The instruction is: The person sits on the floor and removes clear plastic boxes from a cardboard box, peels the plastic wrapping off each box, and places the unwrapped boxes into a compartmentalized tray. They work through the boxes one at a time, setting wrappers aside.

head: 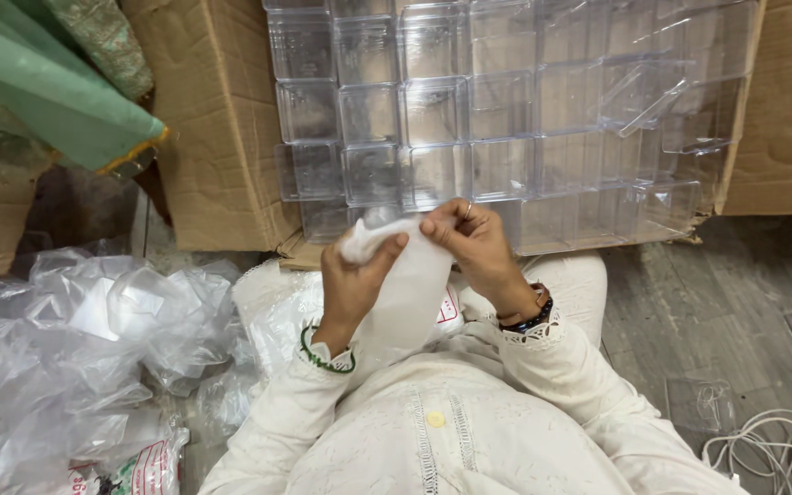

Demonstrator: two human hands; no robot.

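Lap: white plastic bag (412, 293) hangs over it, top end held up btwn both hands.
L hand (352, 284): closed, thumb + fingers pinching bag's bunched top.
R hand (474, 246): closed, pinching the opposite edge.
Risk: thin film could slip or tear if I pull edges apart too hard.
Beyond: clear boxes (506, 119) stacked in a cardboard carton (217, 137); a jolt fwd might topple them.
Left: loose crumpled bags (93, 339) on floor.

Soft, even indoor light, seemingly from overhead, leaves only faint shadows, while pale glare streaks the clear plastic boxes (506, 119) and the crumpled plastic bags (93, 339). Edges bow slightly from the wide lens, and the corners look a little soft
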